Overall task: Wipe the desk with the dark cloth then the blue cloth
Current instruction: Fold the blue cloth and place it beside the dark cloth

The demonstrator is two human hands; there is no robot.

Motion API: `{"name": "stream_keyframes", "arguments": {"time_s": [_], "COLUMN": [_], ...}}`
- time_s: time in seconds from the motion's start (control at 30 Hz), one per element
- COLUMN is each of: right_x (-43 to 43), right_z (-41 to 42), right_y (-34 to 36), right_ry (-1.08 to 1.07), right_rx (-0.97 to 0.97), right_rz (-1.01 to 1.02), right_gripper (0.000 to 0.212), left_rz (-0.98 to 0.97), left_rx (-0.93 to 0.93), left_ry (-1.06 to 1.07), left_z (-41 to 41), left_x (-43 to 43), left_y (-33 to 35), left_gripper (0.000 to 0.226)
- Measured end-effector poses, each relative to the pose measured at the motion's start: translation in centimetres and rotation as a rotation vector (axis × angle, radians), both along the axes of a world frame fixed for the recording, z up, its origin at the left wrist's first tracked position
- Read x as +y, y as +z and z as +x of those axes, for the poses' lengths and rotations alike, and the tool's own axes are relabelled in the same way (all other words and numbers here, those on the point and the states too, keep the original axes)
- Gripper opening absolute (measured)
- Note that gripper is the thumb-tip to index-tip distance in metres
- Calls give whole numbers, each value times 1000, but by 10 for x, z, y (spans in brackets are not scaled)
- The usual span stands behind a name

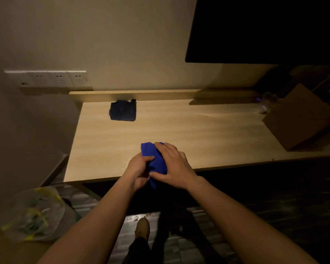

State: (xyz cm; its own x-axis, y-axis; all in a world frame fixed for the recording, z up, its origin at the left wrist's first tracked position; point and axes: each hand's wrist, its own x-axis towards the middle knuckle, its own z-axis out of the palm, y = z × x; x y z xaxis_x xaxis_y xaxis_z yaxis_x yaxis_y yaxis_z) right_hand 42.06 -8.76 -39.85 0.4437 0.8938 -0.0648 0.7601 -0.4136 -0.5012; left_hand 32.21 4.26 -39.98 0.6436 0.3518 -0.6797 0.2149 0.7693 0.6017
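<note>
The bright blue cloth [152,155] is bunched up at the front edge of the light wooden desk [189,128], with a tail hanging below the edge. My left hand [139,169] grips its lower left part. My right hand [174,164] lies over its right side, fingers curled on it. The dark cloth [123,111] lies folded flat at the back left of the desk, near the raised back ledge, well away from both hands.
A cardboard box [301,119] stands at the desk's right end with a clear jar [268,101] behind it. A dark screen [265,29] hangs on the wall above. Wall sockets [51,79] sit at the left. A plastic bag [32,214] lies on the floor at the left.
</note>
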Motion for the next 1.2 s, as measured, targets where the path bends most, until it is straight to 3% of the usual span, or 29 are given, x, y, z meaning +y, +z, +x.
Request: {"name": "stream_keyframes", "arguments": {"time_s": [0.07,0.17,0.27,0.4,0.57,0.67,0.83,1.03,1.13,1.2], "right_x": [15,40,80,141,216,261,336,414,447,456], "right_z": [-4,-4,-1,-13,-24,-23,-20,12,39,52], "right_y": [12,12,-1,-11,-29,-40,-52,-58,-62,-68], "right_ry": [-19,-213,-471,-639,-585,-635,-720,-732,-728,-681], "right_rx": [29,181,579,1409,1663,1526,1162,807,667,452], "right_rz": [37,63,2,40,169,171,183,294,239,5], "right_gripper": [91,77,69,57,51,52,25,21,40,63], "left_rz": [-7,-7,-6,-50,-11,65,169,317,506,762], "left_rx": [-19,-20,-50,-103,-64,-1,99,141,168,327], "left_ry": [65,143,169,193,166,114,27,30,-9,-165], "left_z": [-14,-34,-49,-62,-67,-67,-52,0,27,35], "left_x": [21,59,99,147,221,267,338,410,442,458], "left_y": [9,16,20,17,-6,-17,-45,-54,-61,-73], "left_gripper": [37,41,38,33,36,33,37,33,42,57]}}
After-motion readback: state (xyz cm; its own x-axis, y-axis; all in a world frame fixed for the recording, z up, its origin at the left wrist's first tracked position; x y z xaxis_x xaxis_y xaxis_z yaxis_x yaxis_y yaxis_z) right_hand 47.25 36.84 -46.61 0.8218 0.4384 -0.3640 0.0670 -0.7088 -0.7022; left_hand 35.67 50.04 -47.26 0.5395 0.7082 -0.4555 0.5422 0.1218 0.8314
